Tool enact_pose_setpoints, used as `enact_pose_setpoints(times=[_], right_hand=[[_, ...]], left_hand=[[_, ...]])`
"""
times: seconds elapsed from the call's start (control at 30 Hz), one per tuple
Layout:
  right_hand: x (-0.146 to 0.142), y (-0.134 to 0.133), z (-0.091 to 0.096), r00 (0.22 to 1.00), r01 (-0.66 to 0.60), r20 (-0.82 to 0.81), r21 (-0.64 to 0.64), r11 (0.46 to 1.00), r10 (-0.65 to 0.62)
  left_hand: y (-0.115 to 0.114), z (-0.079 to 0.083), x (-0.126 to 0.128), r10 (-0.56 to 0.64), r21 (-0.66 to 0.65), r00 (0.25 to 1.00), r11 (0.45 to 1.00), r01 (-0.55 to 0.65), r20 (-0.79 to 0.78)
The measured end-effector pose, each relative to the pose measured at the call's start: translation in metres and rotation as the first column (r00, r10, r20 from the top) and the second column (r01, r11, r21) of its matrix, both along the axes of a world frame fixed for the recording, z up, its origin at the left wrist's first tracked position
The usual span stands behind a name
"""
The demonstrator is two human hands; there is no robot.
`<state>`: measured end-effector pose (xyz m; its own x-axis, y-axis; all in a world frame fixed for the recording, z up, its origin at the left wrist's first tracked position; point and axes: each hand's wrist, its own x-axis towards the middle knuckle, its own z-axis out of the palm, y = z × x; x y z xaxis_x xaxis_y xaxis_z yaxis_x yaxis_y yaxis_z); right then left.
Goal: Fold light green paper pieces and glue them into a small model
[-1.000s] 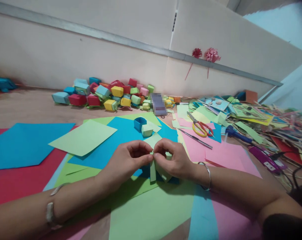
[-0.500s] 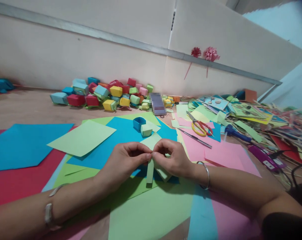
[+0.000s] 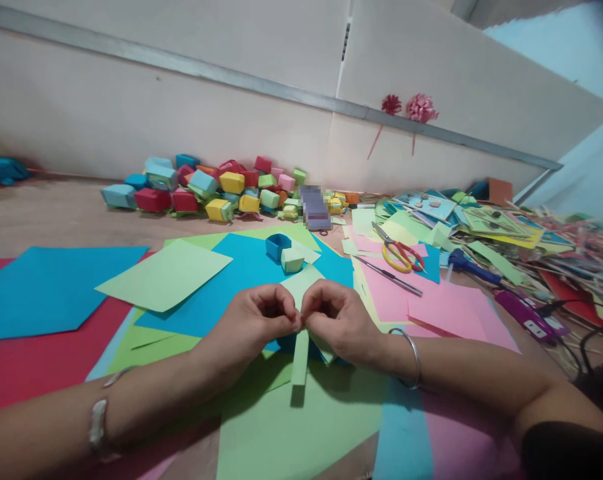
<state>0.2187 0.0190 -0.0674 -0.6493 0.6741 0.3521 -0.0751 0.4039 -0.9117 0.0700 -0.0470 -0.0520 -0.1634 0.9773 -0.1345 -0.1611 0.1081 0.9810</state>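
Between my two hands hangs a narrow pale green paper strip [image 3: 300, 363], its folded lower end pointing toward me. My left hand [image 3: 264, 313] pinches its upper end with thumb and forefinger. Fingertip to fingertip with it, my right hand [image 3: 338, 317] pinches the same end. The exact spot under the fingertips is hidden. Just beyond my hands lie a small pale green paper box [image 3: 292, 261] and a blue paper ring [image 3: 278, 247]. More pale green paper [image 3: 305, 279] shows behind my fingers, on a blue sheet [image 3: 206, 303].
Scissors [image 3: 398, 250] and a slim metal tool [image 3: 391, 277] lie on pink paper [image 3: 456, 310] at right. Further right are a blue glue gun [image 3: 474, 267], a purple power strip [image 3: 528, 317] and heaped paper scraps. Several colourful paper boxes [image 3: 184, 200] are piled by the wall, near a phone [image 3: 314, 208].
Both hands have moved slightly toward me with the strip, and its lower end now hangs a little nearer. The pinch of both hands stays closed.
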Motion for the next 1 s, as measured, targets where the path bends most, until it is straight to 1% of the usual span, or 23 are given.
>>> enact_pose_setpoints(times=[0.03,0.07,0.1,0.17,0.2,0.27,0.3,0.33,0.4,0.43,0.47,0.57,0.6,0.67,0.73,0.77,0.83,0.9,0.97,1.0], right_hand=[[0.002,0.002,0.001,1.000,0.010,0.007,0.092,0.996,-0.011],[0.003,0.004,0.002,1.000,0.023,0.014,0.197,0.980,-0.026],[0.005,0.006,0.002,0.999,0.029,0.018,0.307,0.951,-0.036],[0.008,0.012,0.000,0.999,0.011,0.031,0.503,0.864,-0.031],[0.008,0.015,-0.001,0.999,-0.002,0.041,0.578,0.816,-0.026],[0.009,0.019,-0.005,0.997,-0.021,0.068,0.678,0.735,-0.035],[0.008,0.020,-0.007,0.996,-0.020,0.079,0.707,0.707,-0.051],[0.008,0.021,-0.009,0.994,-0.013,0.086,0.724,0.689,-0.072],[0.007,0.024,-0.011,0.991,-0.006,0.095,0.739,0.674,-0.095],[0.007,0.025,-0.011,0.989,-0.019,0.113,0.735,0.678,-0.095],[0.007,0.026,-0.012,0.986,-0.038,0.139,0.721,0.692,-0.091],[0.008,0.030,-0.011,0.973,-0.088,0.222,0.627,0.774,-0.069],[0.008,0.031,-0.011,0.971,-0.097,0.231,0.604,0.791,-0.057],[0.008,0.031,-0.010,0.980,-0.096,0.198,0.601,0.793,-0.031],[0.007,0.030,-0.010,0.990,-0.062,0.139,0.608,0.792,-0.029],[0.006,0.028,-0.010,0.992,-0.037,0.119,0.593,0.805,-0.042],[0.004,0.026,-0.008,0.990,0.007,0.115,0.524,0.852,-0.080],[0.003,0.024,-0.007,0.984,0.027,0.145,0.441,0.897,-0.101],[0.003,0.024,-0.006,0.979,0.043,0.167,0.383,0.923,-0.115],[0.003,0.025,-0.005,0.977,0.048,0.175,0.373,0.927,-0.121]], left_hand=[[0.001,0.000,-0.001,0.013,0.001,1.000,1.000,-0.013,0.016],[0.002,0.000,-0.001,0.027,0.000,0.999,1.000,-0.027,0.031],[0.003,-0.001,-0.002,0.043,-0.002,0.998,0.999,-0.043,0.043],[0.005,-0.003,-0.004,0.078,-0.012,0.995,0.997,-0.078,0.057],[0.006,-0.004,-0.004,0.097,-0.022,0.993,0.995,-0.096,0.060],[0.007,-0.007,-0.006,0.134,-0.051,0.989,0.990,-0.131,0.069],[0.008,-0.007,-0.006,0.148,-0.066,0.986,0.987,-0.143,0.074],[0.008,-0.008,-0.007,0.157,-0.077,0.984,0.986,-0.151,0.079],[0.008,-0.007,-0.007,0.161,-0.084,0.983,0.985,-0.154,0.091],[0.008,-0.006,-0.006,0.163,-0.084,0.982,0.984,-0.155,0.100],[0.008,-0.005,-0.006,0.167,-0.084,0.980,0.984,-0.159,0.109],[0.008,-0.003,-0.005,0.181,-0.089,0.975,0.981,-0.170,0.131],[0.008,-0.003,-0.005,0.182,-0.091,0.974,0.981,-0.171,0.134],[0.008,-0.004,-0.005,0.173,-0.092,0.976,0.983,-0.162,0.134],[0.008,-0.006,-0.006,0.164,-0.091,0.977,0.984,-0.153,0.134],[0.008,-0.007,-0.006,0.160,-0.088,0.978,0.985,-0.149,0.136],[0.008,-0.010,-0.007,0.154,-0.077,0.978,0.987,-0.145,0.139],[0.008,-0.013,-0.008,0.141,-0.063,0.981,0.989,-0.134,0.130],[0.009,-0.014,-0.008,0.134,-0.056,0.985,0.990,-0.128,0.113],[0.010,-0.014,-0.008,0.135,-0.055,0.986,0.990,-0.130,0.101]])
